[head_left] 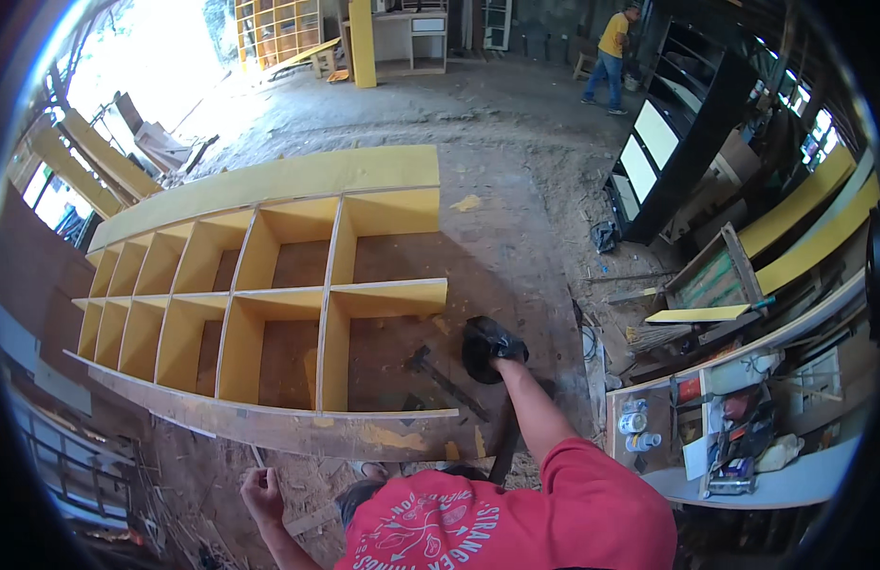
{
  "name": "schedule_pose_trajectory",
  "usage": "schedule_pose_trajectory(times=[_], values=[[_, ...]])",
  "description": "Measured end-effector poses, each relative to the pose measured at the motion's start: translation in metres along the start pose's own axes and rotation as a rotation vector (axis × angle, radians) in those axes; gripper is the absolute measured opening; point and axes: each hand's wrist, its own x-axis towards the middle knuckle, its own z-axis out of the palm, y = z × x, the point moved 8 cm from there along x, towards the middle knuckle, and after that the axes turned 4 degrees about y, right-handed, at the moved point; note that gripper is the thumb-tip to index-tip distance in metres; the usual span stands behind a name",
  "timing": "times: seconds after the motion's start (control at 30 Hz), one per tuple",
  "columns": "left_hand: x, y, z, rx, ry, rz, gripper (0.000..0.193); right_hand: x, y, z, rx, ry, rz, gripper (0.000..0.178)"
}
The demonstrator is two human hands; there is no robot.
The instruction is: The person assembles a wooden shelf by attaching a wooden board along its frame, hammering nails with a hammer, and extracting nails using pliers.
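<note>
- Our own hands do not show in the head view, so we cannot tell their state.
- The hands in view belong to a co-worker in a red shirt [554, 513], who is bent forward at the lower edge.
- The co-worker's right forearm [533, 404] reaches up-picture. Its hand is buried in a black crumpled bundle [494, 348], either a bag or a cloth. We cannot tell how far the fingers are open.
- The co-worker's left hand [260, 490] is closed in a fist, holds nothing visible and hangs over the littered floor [516, 171].
- A hammer [445, 382] lies just left of the bundle, inside the lower right bay of the yellow shelf unit [269, 180].
- Its long axis runs from the head at upper left to the handle end at lower right, which is close to the right forearm.
- The right hand is clearly nearer the hammer, and the left fist is well apart beyond the unit's bottom board.
</note>
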Motion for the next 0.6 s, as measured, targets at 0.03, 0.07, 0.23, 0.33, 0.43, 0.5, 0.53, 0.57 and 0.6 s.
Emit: schedule_pose_trajectory(times=[0.03,0.07,0.23,0.33,0.43,0.5,0.53,0.57,0.6], values=[[-0.005,-0.011,-0.003,0.016,0.002,-0.022,0.017,-0.010,-0.013,-0.006,-0.036,0.047,-0.034,0.046],[-0.009,-0.020,-0.007,0.034,0.003,-0.046,0.018,-0.022,-0.027,-0.011,-0.071,0.092,-0.067,0.046],[-0.018,-0.030,-0.021,0.054,-0.019,-0.048,0.017,-0.038,-0.047,-0.002,-0.131,0.264,-0.196,0.046],[-0.032,-0.037,-0.038,0.057,0.006,-0.070,0.015,-0.032,-0.071,0.006,-0.142,0.247,-0.373,0.045],[-0.023,-0.017,-0.050,0.073,0.081,-0.035,0.019,-0.024,-0.066,0.009,-0.129,0.308,-0.496,0.043],[-0.018,-0.026,-0.055,0.067,0.060,-0.102,0.021,-0.027,-0.058,0.013,-0.186,0.244,-0.466,0.042],[-0.016,-0.031,-0.058,0.052,0.064,-0.118,0.022,-0.027,-0.054,0.016,-0.215,0.216,-0.455,0.042],[-0.016,-0.030,-0.068,0.056,0.066,-0.142,0.022,-0.026,-0.053,0.017,-0.233,0.196,-0.447,0.042],[-0.013,-0.032,-0.072,0.054,0.048,-0.161,0.022,-0.027,-0.050,0.020,-0.260,0.176,-0.430,0.042]])
